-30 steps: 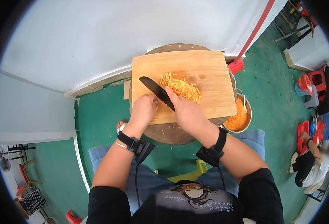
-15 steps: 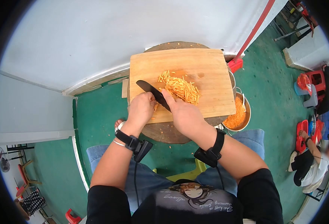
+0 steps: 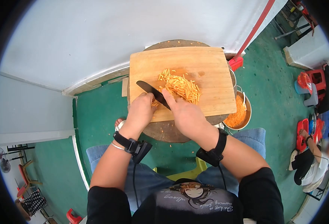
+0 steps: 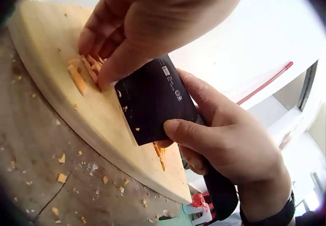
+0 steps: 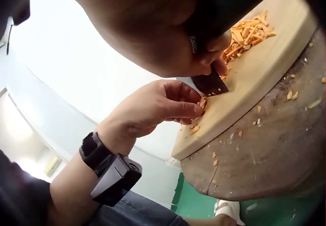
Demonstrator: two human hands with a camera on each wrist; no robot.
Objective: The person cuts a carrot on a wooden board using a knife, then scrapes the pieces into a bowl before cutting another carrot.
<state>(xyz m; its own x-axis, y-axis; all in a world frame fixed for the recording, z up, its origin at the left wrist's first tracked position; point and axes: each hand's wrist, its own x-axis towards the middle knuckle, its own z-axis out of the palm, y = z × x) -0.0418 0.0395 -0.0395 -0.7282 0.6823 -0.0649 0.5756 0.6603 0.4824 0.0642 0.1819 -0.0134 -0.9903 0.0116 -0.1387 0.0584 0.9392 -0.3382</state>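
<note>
A black knife (image 3: 149, 89) stands across the wooden cutting board (image 3: 217, 80), its tip toward the upper left. My right hand (image 3: 188, 115) grips it, the index finger along the blade; the left wrist view shows the thumb on the blade (image 4: 153, 99) and the handle (image 4: 220, 195) under the palm. My left hand (image 3: 141, 111) pinches a few orange strips (image 4: 91, 68) against the board, just left of the blade, fingertips bent. Right of the blade lies a heap of orange strips (image 3: 185, 89). In the right wrist view the left fingers are close to the blade.
A round wooden block (image 3: 168, 133) with orange crumbs bears the board. To its right, a metal pot (image 3: 249, 112) holds chopped orange bits and a white spoon. A white wall (image 3: 78, 37) stands beyond. Another person (image 3: 316, 164) sits at the far right near red stools.
The knife and both hands have shifted slightly left in view since the earliest frame, along with the board. The right hand keeps its grip, and the left fingers stay beside the blade.
</note>
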